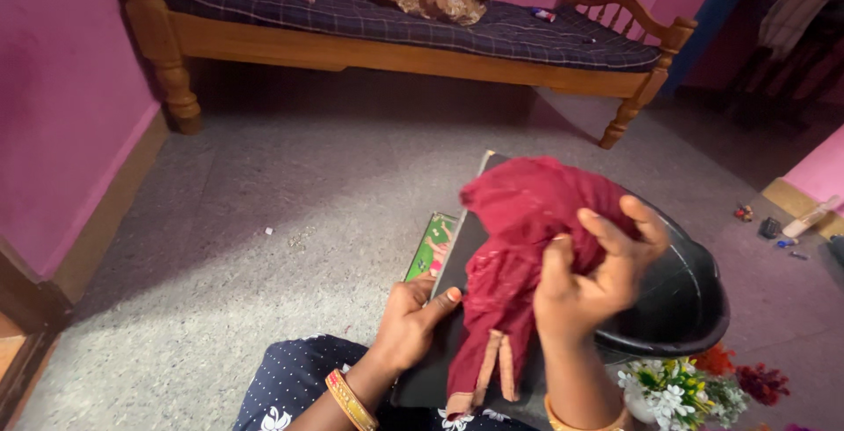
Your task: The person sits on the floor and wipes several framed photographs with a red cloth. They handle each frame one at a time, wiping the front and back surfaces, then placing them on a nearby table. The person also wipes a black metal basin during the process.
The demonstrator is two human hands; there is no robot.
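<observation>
A right hand [591, 277] bunches a crumpled maroon cloth [519, 246], fingers curled into its soft, thin folds; a tan-edged strip hangs from its lower end. The left hand [409, 321], gold bangle at the wrist, grips the near edge of a flat dark board [453, 259], thumb laid on top. The cloth hides much of the board and part of a round, glossy black tub [686, 295] behind it. All sit on a speckled grey floor [264, 246]. A carved wooden bed [396, 44] stands at the far wall. Flowers [681, 391] are cut off at the lower right.
</observation>
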